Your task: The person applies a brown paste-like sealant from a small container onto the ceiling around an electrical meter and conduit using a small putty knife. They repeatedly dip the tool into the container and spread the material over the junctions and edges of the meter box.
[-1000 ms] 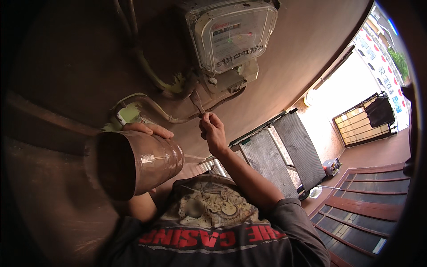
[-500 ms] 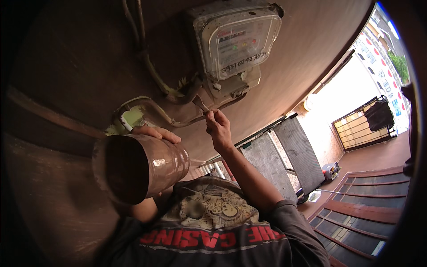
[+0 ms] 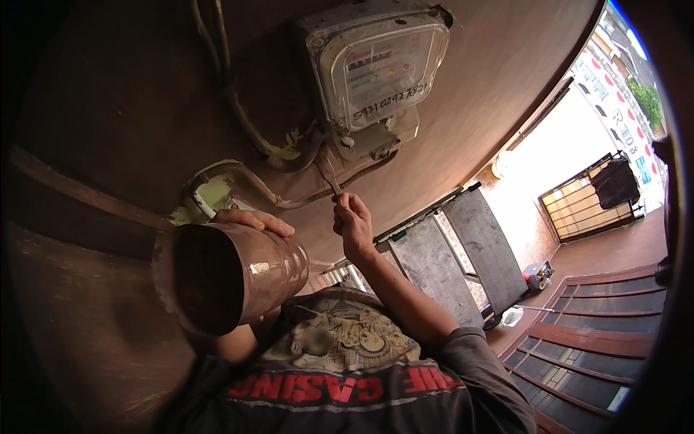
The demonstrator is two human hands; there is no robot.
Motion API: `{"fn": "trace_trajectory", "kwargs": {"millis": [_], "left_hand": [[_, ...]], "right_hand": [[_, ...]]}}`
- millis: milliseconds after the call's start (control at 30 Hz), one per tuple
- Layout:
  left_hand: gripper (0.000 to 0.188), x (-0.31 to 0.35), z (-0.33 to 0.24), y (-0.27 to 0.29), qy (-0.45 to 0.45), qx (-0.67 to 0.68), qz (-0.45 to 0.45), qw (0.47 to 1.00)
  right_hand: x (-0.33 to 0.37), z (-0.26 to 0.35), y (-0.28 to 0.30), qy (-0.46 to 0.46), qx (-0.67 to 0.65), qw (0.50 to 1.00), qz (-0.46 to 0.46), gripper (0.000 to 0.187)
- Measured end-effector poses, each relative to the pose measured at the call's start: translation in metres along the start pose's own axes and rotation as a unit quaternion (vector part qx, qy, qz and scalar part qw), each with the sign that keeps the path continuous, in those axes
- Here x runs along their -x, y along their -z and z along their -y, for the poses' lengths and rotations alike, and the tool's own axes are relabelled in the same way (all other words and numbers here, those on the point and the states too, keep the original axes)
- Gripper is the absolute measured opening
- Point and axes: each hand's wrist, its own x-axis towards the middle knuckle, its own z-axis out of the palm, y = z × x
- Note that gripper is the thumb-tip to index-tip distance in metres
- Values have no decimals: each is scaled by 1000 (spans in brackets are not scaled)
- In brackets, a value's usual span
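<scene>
My left hand (image 3: 253, 218) grips a wide, round plastic container (image 3: 278, 271) smeared with brown paint, its dark mouth tilted toward the left. What lies inside is too dark to make out. Pinched in my right hand (image 3: 353, 226) is a small paintbrush (image 3: 331, 176), its head pointing up at the wall just under an electricity meter (image 3: 383, 79) with a clear cover. A brown-coated cable (image 3: 249, 173) loops beside the brush head. Close above my left fingers, a pale green patch (image 3: 217, 194) shows on the brown wall.
A raised brown strip (image 3: 87, 189) crosses the wall at left. To the right stand grey mesh panels (image 3: 484, 246), a barred gate (image 3: 589, 199) with a black cloth (image 3: 617, 184) over it, and a brown-framed window (image 3: 593, 340).
My right hand has drawn slightly down toward me with the paintbrush, and more of the brush shows. My left hand keeps the container in nearly the same place.
</scene>
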Motion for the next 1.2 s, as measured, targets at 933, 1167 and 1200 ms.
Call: {"fn": "trace_trajectory", "kwargs": {"millis": [933, 1167, 1200], "left_hand": [[105, 0, 7, 4, 3, 0, 71, 997], [104, 6, 11, 8, 13, 45, 49, 998], [103, 7, 11, 10, 16, 48, 54, 997]], "right_hand": [[19, 5, -10, 113, 150, 982, 31, 37], [18, 5, -5, 97, 222, 970, -10, 32], [18, 4, -4, 144, 237, 961, 8, 32]]}}
